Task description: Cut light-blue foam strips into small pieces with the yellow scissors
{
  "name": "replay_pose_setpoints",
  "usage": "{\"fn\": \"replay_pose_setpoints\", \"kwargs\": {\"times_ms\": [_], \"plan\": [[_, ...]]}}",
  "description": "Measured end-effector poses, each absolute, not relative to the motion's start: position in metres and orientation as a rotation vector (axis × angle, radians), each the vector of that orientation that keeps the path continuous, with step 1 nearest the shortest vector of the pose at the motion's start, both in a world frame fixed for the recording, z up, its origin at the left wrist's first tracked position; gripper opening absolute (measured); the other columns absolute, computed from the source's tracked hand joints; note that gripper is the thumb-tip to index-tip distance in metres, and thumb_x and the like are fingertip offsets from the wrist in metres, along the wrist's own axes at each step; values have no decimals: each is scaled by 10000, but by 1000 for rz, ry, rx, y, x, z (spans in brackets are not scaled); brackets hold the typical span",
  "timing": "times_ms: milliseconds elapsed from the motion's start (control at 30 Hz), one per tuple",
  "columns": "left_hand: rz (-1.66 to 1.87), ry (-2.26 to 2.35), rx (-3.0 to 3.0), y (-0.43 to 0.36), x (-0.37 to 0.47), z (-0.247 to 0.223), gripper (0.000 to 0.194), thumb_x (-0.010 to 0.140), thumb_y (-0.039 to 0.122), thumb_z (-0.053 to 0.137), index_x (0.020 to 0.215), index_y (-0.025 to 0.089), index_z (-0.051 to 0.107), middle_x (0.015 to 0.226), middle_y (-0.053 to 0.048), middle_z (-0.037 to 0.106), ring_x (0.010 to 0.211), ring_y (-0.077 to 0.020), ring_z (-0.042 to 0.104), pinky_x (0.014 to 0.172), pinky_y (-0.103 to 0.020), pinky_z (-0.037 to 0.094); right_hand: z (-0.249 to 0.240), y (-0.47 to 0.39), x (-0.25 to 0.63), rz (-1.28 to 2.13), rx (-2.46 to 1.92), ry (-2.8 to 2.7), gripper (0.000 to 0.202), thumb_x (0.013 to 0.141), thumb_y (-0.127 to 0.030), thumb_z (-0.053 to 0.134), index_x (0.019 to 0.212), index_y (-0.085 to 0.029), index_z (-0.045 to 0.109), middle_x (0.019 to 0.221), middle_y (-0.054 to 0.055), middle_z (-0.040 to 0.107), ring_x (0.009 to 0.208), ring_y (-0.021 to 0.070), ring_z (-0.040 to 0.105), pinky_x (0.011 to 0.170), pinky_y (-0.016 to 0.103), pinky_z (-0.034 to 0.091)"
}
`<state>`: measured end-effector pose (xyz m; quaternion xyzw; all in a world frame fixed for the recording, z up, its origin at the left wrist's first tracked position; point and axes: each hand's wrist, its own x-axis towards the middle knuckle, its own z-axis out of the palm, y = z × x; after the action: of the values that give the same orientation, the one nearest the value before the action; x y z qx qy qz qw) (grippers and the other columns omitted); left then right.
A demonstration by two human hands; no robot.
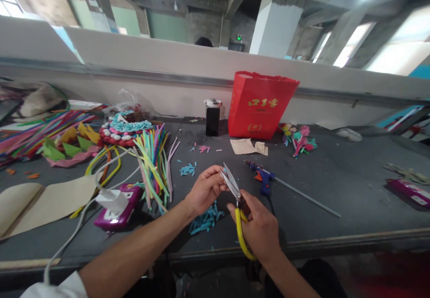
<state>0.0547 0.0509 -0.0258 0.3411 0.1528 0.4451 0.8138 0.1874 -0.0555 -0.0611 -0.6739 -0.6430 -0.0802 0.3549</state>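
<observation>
Left grip pinched, right grip curled

Dark-grey tabletop lies open on the right, beyond the blue-and-orange plastic glue gun, whose long pale stick bars the near-right way. Steel scissors with yellow handles obstruct the near middle. An upright glossy red bag blocks the far side; thin multicoloured fuzzy stems crowd the left.

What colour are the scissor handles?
Yellow; the scissor handles show best in the head view.
</observation>
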Motion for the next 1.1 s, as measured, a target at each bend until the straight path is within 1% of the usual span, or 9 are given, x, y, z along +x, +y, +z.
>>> {"fn": "replay_pose_setpoints", "kwargs": {"times_ms": [233,367,467,633,800,900,1033,1100], "plan": [[940,318,781,54,53,-31,206,688,202,805,788,125,641,657,16,617,561,-70,556,577,-199,482,-59,-56,190,-177,-1699,-1645,385,889,-504,562,1116,-204,646,819,24,693,644,155,651,597,246,454],[918,333,817,54,53,-29,191,706,215,794,747,120,633,629,12,611,553,-72,560,584,-201,480,-57,-59,192,-151,-1706,-1677,365,902,-479,548,1112,-199,649,773,14,688,581,133,619,576,237,445],[908,343,838,53,53,-28,202,702,230,798,724,120,629,619,8,612,541,-74,562,577,-201,471,-56,-60,193,-139,-1701,-1683,346,904,-458,545,1106,-200,653,753,9,686,570,129,609,576,232,448],[897,358,853,52,53,-28,209,704,257,797,721,122,639,608,7,612,511,-69,535,586,-218,473,-59,-61,196,-145,-1694,-1684,334,910,-444,538,1096,-193,658,780,19,709,560,129,624,556,227,453],[890,360,859,52,53,-28,189,724,261,775,733,125,644,600,4,615,504,-75,526,600,-242,477,-59,-62,196,-126,-1678,-1681,323,927,-427,519,1084,-186,667,873,48,747,638,152,688,604,231,490],[902,359,853,54,53,-27,149,737,235,749,744,136,638,598,7,609,510,-80,522,595,-241,463,-59,-61,197,-121,-1687,-1644,330,908,-456,549,1059,-191,677,854,42,753,662,164,704,595,228,498],[992,395,871,57,51,-25,112,717,191,730,750,153,630,587,26,582,534,-80,514,574,-212,415,-62,-59,199,-204,-1688,-1588,402,891,-502,558,1074,-166,679,920,79,755,693,181,715,612,240,510],[1034,442,939,59,51,-25,108,719,199,725,739,152,631,567,28,570,530,-80,501,570,-211,400,-62,-59,200,-218,-1708,-1574,416,889,-516,548,1074,-168,681,909,75,757,680,187,715,607,250,510]]}}
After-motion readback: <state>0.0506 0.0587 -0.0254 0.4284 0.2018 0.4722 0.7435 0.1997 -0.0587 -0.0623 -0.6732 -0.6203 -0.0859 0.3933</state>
